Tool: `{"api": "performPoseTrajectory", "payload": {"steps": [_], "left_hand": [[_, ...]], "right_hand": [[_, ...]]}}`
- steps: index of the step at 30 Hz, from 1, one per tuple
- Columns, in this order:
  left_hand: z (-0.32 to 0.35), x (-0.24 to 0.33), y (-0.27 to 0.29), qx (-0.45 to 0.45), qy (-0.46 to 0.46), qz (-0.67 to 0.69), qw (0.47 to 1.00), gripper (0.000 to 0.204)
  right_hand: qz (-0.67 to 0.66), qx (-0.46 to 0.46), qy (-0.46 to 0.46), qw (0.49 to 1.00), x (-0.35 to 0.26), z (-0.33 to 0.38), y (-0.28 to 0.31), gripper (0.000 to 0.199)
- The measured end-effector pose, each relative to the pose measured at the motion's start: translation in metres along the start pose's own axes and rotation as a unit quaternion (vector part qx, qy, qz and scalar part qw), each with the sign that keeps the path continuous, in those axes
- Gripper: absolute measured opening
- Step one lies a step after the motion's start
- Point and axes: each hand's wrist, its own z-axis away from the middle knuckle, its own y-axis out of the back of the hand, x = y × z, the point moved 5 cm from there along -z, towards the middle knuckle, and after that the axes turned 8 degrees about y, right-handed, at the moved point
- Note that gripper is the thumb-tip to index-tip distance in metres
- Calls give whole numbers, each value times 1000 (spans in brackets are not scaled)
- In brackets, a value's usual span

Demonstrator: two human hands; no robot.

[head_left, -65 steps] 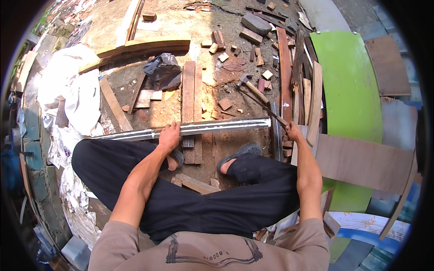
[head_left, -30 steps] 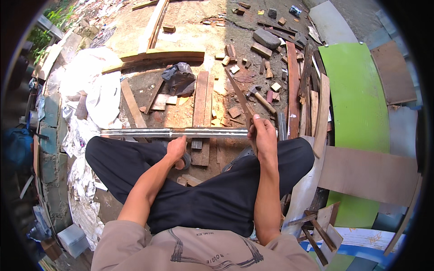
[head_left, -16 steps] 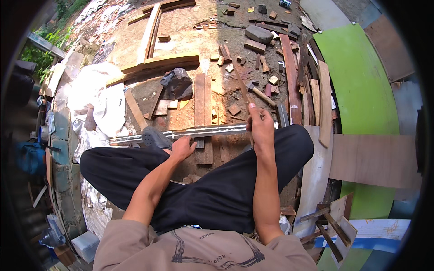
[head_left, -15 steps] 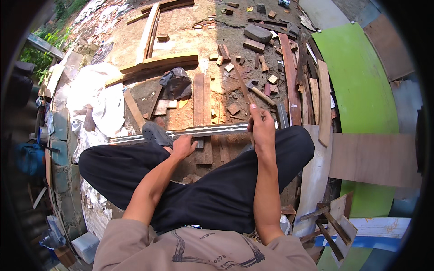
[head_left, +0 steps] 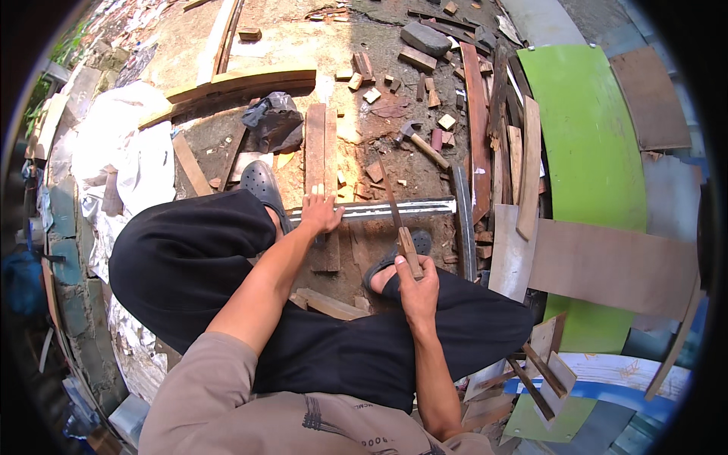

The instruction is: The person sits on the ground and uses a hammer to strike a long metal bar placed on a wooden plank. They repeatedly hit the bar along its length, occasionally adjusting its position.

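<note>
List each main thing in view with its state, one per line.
Left hand: spread, laid on the striped bar
Right hand: closed around the saw
Saw: held, blade pointing forward
Striped bar: lying across planks, partly hidden
Hammer: lying down, unheld
Black plastic bag: crumpled
White sheet: rumpled

Over my feed I see rough, stained ground [head_left: 292, 45]. Directly on it I make out two boards [head_left: 315, 148] side by side mid-scene, a crumpled dark plastic bag [head_left: 277, 129] to their left, a hammer [head_left: 428, 149] to their right, and, far right, a grey stone [head_left: 425, 39] near scattered wood blocks [head_left: 418, 59].
</note>
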Motion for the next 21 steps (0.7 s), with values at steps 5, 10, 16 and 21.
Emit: {"api": "performPoseTrajectory", "payload": {"steps": [5, 10, 16, 21], "left_hand": [[-18, -2, -26, -82, 72, 89, 990, 77], [-28, 8, -23, -122, 143, 113, 976, 87], [-25, 9, -22, -100, 138, 118, 978, 89], [-30, 7, -26, -116, 138, 108, 978, 87]], "right_hand": [[50, -6, 6, 999, -15, 40, -39, 33], [56, -47, -9, 997, -8, 56, -57, 34], [88, -65, -20, 994, -7, 53, -62, 34], [74, -83, -37, 993, -8, 55, -62, 34]]}}
